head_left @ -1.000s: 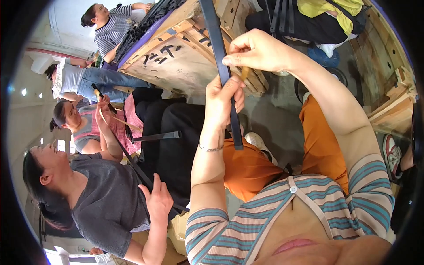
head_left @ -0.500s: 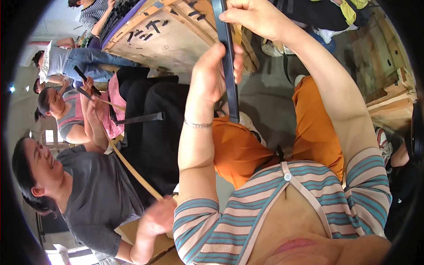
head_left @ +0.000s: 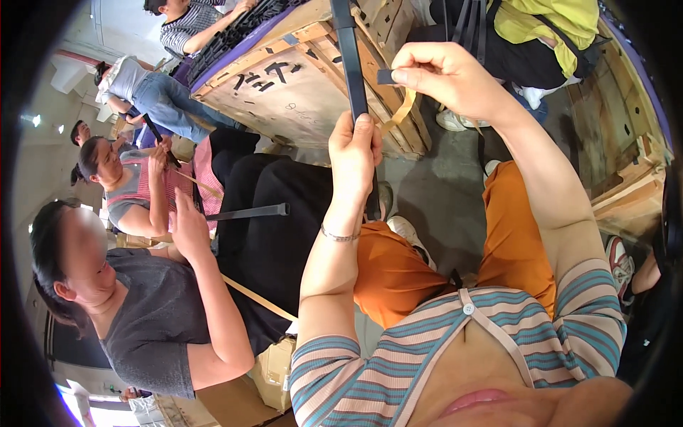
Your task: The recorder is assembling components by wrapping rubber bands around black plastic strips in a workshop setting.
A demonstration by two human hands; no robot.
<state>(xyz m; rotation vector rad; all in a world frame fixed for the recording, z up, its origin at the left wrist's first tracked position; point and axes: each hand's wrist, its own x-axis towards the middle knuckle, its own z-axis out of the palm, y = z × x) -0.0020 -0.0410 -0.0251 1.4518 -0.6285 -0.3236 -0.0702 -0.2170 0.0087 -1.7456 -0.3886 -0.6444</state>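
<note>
My left hand [head_left: 353,153] is closed around a long, flat black bar [head_left: 352,67] that stands nearly upright in front of me. A wider black band crosses the bar near the top of the picture. To the right of the bar, my right hand [head_left: 452,75] pinches a small dark rectangular piece [head_left: 386,77] between thumb and fingers, apart from the bar. A narrow yellow strip [head_left: 403,112] hangs in a curve below that piece; whether the two are joined is hard to tell. The bar's lower part is partly hidden behind my left hand.
At left sits a co-worker in a dark shirt [head_left: 160,313], with another black bar [head_left: 249,212] across the lap. Further people work behind. A wooden crate [head_left: 284,107] stands ahead, another [head_left: 626,171] at right. Yellow cloth [head_left: 548,28] lies at the upper right. A cardboard box [head_left: 274,373] is lower left.
My right hand has come away from the bar's upper part and now shows the small dark piece. My left fingers have closed round the bar. The co-worker's lowered hand is now raised.
</note>
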